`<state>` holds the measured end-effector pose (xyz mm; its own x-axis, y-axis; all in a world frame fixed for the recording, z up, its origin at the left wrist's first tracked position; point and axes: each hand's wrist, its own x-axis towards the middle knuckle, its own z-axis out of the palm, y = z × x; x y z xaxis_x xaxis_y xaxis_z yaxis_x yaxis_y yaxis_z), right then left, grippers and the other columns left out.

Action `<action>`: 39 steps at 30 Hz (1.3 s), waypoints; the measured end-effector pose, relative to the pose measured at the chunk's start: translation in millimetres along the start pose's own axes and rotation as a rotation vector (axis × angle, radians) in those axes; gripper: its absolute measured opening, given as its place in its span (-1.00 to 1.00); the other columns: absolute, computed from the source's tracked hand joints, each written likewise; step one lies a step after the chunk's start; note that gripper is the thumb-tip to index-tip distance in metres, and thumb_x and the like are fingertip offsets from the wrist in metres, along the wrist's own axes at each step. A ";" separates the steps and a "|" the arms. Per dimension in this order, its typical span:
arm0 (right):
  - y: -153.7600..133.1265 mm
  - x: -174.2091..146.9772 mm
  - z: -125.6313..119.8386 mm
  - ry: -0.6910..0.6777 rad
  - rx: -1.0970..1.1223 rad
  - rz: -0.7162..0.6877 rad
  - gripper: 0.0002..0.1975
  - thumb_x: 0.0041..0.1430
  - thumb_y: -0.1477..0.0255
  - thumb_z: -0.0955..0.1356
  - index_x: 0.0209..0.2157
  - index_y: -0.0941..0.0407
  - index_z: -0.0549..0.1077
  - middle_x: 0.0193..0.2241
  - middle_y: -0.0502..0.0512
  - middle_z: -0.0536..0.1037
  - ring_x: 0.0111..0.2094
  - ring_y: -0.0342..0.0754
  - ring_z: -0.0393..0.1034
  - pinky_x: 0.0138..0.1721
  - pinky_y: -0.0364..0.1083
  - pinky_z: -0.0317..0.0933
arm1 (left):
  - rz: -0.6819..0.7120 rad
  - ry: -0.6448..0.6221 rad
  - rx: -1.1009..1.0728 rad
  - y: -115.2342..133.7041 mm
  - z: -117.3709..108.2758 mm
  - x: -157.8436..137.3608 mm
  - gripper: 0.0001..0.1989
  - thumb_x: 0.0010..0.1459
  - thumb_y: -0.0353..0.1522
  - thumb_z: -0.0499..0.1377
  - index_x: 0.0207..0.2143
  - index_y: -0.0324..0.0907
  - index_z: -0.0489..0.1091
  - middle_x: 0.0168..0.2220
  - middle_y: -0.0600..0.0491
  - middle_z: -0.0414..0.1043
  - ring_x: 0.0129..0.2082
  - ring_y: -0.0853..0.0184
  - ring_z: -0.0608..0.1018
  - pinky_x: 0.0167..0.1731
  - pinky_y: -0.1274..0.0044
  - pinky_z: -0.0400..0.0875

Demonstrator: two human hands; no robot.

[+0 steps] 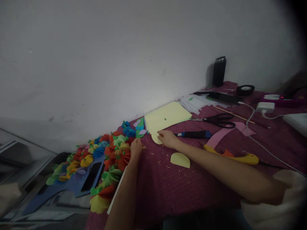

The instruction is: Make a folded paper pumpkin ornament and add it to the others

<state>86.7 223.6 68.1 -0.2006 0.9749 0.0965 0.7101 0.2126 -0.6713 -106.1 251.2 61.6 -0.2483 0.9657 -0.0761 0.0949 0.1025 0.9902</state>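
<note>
My right hand [167, 139] is closed on the edge of a pale yellow paper cutout [155, 138] with a rounded end, just in front of a stack of yellow paper sheets [165, 116]. Another yellow paper cutout [180, 160], curved on one side, lies on the cloth below my right wrist. To the left, my left hand [136, 148] rests at the edge of a pile of colourful paper flowers [120, 151]. Its fingers are curled in, and what they hold, if anything, is hidden. A utility knife [194, 134] with a dark handle lies just beyond my right hand.
Black scissors [219, 120], pink paper strips [217, 135] and a yellow glue gun [244, 158] lie on the right of the purple cloth [163, 188]. Further back are a phone [223, 97], black tape [245, 90] and a white charger [265, 107] with its cable. A wall rises behind.
</note>
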 end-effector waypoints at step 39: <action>-5.1 -10.7 -26.8 0.214 0.812 -0.011 -0.79 0.05 0.49 0.24 -0.33 0.16 0.49 -0.47 0.05 0.54 -0.59 -0.14 0.35 -0.63 -0.20 0.23 | 0.379 -0.113 1.492 -23.4 15.9 -15.4 -0.68 0.19 -0.25 0.09 -0.05 -0.22 0.30 -0.08 -0.05 0.36 -0.16 0.26 0.47 -0.20 0.31 0.41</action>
<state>103.3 213.9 90.1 -0.0138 0.9820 0.1883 -0.0141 0.1881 -0.9820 -89.2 237.8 37.7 0.0773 0.9946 0.0686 0.9958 -0.0736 -0.0546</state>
